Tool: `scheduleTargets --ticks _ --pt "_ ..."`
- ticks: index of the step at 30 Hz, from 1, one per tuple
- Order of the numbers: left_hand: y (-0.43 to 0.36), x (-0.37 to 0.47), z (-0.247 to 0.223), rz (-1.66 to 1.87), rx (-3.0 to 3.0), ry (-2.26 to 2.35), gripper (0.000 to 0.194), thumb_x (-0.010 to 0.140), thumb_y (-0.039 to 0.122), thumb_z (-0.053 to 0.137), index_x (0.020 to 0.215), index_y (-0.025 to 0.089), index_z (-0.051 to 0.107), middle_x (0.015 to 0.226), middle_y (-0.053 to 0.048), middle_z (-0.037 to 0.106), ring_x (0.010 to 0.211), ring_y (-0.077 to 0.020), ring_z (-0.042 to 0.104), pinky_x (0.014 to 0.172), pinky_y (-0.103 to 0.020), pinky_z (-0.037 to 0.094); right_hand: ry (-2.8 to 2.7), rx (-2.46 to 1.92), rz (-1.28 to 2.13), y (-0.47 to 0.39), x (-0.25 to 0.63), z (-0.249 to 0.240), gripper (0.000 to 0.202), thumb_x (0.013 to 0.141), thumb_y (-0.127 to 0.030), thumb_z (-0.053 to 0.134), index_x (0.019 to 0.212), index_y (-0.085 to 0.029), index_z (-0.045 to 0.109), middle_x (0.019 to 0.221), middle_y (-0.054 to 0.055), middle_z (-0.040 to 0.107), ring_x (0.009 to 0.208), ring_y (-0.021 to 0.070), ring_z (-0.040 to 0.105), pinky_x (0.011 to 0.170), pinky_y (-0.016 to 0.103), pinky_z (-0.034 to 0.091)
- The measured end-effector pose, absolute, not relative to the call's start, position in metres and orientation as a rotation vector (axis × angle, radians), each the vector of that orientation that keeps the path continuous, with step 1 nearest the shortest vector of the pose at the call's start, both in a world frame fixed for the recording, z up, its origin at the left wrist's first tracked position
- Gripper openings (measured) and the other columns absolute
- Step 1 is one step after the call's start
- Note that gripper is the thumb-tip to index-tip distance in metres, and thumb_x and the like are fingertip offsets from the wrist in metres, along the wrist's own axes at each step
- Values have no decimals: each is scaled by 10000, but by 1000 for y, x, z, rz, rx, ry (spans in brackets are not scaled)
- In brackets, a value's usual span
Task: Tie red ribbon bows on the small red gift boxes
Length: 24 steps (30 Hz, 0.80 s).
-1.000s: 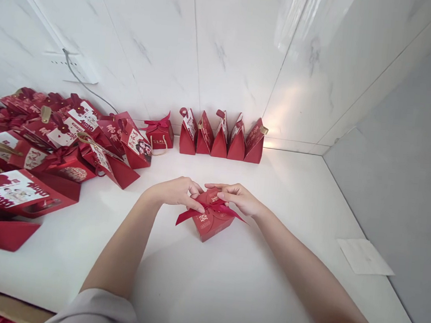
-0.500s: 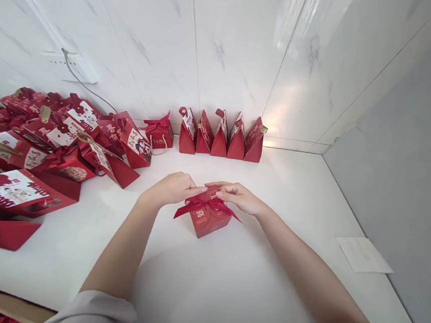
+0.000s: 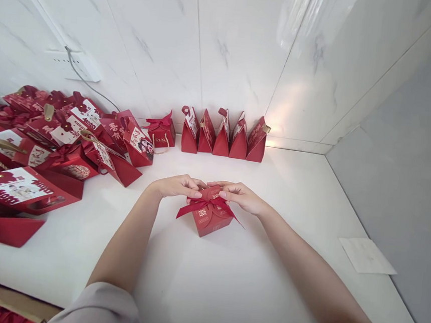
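Note:
On the white tabletop in front of me sits a red gift box [image 3: 214, 223] with gold print and a dark red ribbon [image 3: 188, 208] tied in a bow across its top. My left hand [image 3: 181, 186] grips the box's far left side, its thumb near the ribbon. From the far right, my right hand [image 3: 240, 196] holds the same box, thumb on the top and fingers behind. The fingertips at the back of the box are partly hidden.
Several red triangular gift boxes [image 3: 222, 142] stand in a row against the tiled wall. Beside them is a ribboned box [image 3: 161, 130]. A pile of red boxes [image 3: 66, 138] fills the left. A white paper [image 3: 368, 255] lies at the right edge; a cardboard box [image 3: 7, 296] is lower left.
My left hand's thumb has shifted slightly left and down on the box, off its top flap. The right hand keeps its hold. The whole view has shifted a little.

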<state>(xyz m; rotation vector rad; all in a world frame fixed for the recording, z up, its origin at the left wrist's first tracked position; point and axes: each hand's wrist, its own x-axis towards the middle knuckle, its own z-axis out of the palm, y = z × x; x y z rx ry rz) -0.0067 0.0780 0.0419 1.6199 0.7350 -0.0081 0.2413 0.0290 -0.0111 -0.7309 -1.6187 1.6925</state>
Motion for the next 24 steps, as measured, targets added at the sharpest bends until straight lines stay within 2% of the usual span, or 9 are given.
scheduleTargets --ticks 5,8,11,13,14,17,20,24 --pt "77 -5 41 7 1647 727 442 774 500 679 542 135 593 1275 -93 592 1098 -234 543 996 -331 384 -1626 -722 1685 29 240 -11 421 840 -539 640 649 -165 649 1343 80 577 1197 271 558 1010 418 409" --pt "72 -1 45 24 1728 775 474 809 512 634 535 131 571 1117 -91 648 899 -181 572 864 -311 430 -1625 -734 1672 29 240 -12 420 843 -530 641 635 -166 617 1306 88 601 1217 270 546 1030 421 390" --pt "65 1 53 -26 1803 864 452 808 546 614 618 136 620 1001 -74 664 692 -123 507 688 -285 426 -1610 -798 1615 28 243 -9 315 860 -502 634 870 -188 641 1296 95 595 1197 241 561 1016 414 404" --pt "62 1 58 -70 1834 875 443 809 555 608 657 139 632 1004 -71 665 682 -119 494 670 -274 421 -1617 -959 1506 27 248 -4 340 869 -515 613 1033 -218 595 1254 81 600 1065 212 623 942 403 452" --pt "62 0 60 -83 1844 862 445 816 554 600 658 139 625 1012 -71 663 698 -122 499 682 -271 424 -1645 -1067 1450 26 252 -1 352 874 -534 593 1042 -225 579 1188 70 622 978 202 645 892 396 471" --pt "61 -2 64 -90 1865 814 466 847 550 555 633 138 579 974 -64 656 724 -128 500 697 -262 420 -1840 -1330 1416 21 260 13 378 887 -592 524 881 -220 588 903 36 673 804 201 640 766 368 471" --pt "61 -2 64 -76 1889 828 480 848 556 541 603 143 547 865 -48 644 699 -129 487 667 -259 402 -2065 -1334 1512 15 264 26 407 869 -598 540 737 -218 595 758 28 670 723 197 598 657 325 434" --pt "58 1 61 -78 1909 959 495 769 595 617 559 152 547 706 -30 610 605 -121 463 583 -263 361 -2084 -1200 1662 10 262 37 413 842 -562 590 635 -206 559 594 -14 567 551 133 483 532 272 363"
